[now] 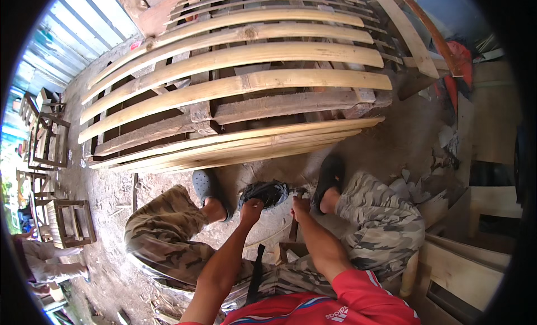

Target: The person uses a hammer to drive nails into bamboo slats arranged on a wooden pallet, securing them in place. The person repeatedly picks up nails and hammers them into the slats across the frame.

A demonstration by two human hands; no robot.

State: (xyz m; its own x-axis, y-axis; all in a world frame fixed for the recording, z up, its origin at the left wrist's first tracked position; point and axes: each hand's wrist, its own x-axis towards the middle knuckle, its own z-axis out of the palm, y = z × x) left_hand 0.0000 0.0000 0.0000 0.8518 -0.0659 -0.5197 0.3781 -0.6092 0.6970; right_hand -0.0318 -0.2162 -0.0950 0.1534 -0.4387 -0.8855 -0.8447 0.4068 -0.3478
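Rack (279, 105): rough wood. Slats (268, 51) on rack: smooth wood. In front of rack: bag (269, 193), crumpled glossy plastic; clogs (208, 186), matt, rubbery. Left of rack: wall (84, 24), ribbed metal.

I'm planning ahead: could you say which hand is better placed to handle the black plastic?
Probably the left hand: it's at the black plastic; the right hand grips a hammer-like tool.
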